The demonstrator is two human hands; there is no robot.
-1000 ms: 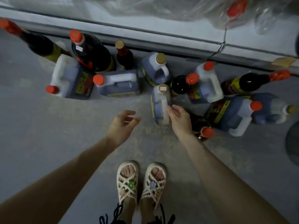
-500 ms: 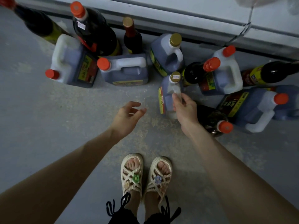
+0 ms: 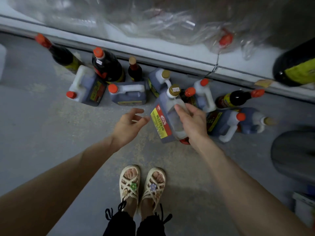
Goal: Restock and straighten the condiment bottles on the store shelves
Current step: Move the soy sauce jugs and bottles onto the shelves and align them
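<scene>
Jug (image 3: 161,123), frame centre, is held tilted by the right hand (image 3: 192,123), which grasps its handle. The left hand (image 3: 127,125) is released. A one-handed grip may slip and drop it onto the bottles (image 3: 127,96).

No wording can be read with certainty. The gold-capped plastic jug of dark sauce (image 3: 164,103) at centre carries a red-and-yellow paper label (image 3: 160,124) printed with dark characters, too blurred to make out. The small white sticker (image 3: 176,89) on its cap is likewise illegible.

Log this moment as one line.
right hand: grips gold-capped dark plastic jug by handle | left hand: open, empty, beside jug | stage: pickup
</scene>
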